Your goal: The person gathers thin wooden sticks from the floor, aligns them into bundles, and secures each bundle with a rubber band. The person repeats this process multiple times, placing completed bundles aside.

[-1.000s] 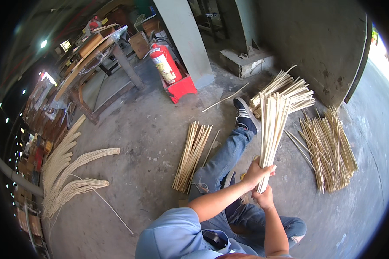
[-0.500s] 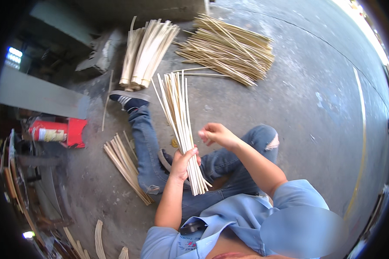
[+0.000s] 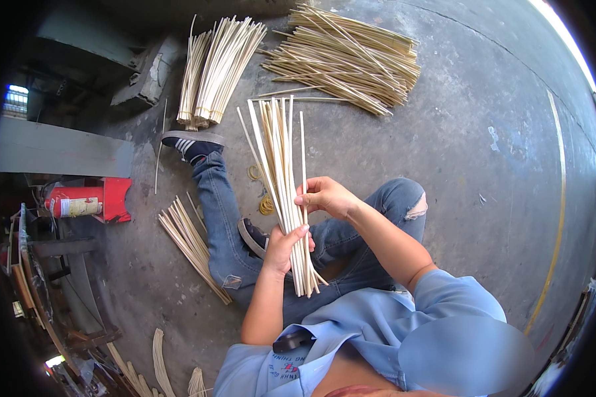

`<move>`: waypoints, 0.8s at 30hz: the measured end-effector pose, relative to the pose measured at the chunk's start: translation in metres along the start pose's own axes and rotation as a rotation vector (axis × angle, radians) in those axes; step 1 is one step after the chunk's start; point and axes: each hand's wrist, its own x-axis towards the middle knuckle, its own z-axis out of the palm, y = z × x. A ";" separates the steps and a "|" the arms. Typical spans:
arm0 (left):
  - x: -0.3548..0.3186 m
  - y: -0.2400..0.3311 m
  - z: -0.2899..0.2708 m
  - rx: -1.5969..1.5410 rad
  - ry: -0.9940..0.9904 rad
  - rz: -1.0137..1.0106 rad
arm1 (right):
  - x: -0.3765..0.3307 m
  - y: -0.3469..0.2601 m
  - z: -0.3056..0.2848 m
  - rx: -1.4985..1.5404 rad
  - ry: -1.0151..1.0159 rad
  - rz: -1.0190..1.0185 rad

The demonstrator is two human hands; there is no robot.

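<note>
We're sat on the concrete floor (image 3: pixel 470 218) with a bundle of thin pale sticks (image 3: pixel 286 178) up over our lap, so that's where the main thing is. Our left hand (image 3: pixel 289 246) is wrapped round the lower part, thumb across the front, and the ends poke out below it. Up top the sticks fan out pretty loosely.

Our right hand (image 3: pixel 324 197) is just above and beside it, thumb and fingers pinching one stick (image 3: pixel 303 145) on the right edge, its top standing a bit apart from the others. So both hands are closed on something.

Round us: two yellowish rubber band clumps, the fuller rubber bands (image 3: pixel 266 205) being nearer the bundle, a small row of sticks (image 3: pixel 193 248) beside our left shin, upright-looking bunches (image 3: pixel 218 73) just past our outstretched shoe (image 3: pixel 195 142), and a big loose pile (image 3: pixel 351 59) to the right of those. There's also a red fire extinguisher (image 3: pixel 76 200) over on the left, lol.
</note>
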 end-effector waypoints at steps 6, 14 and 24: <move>0.002 0.002 0.005 0.054 -0.032 0.028 | -0.001 0.005 -0.004 0.090 -0.036 -0.037; 0.008 -0.006 0.008 0.043 0.030 0.093 | 0.001 0.011 0.014 0.350 0.108 -0.104; 0.002 0.001 -0.005 -0.049 0.070 0.117 | -0.004 0.011 0.030 0.269 0.248 -0.056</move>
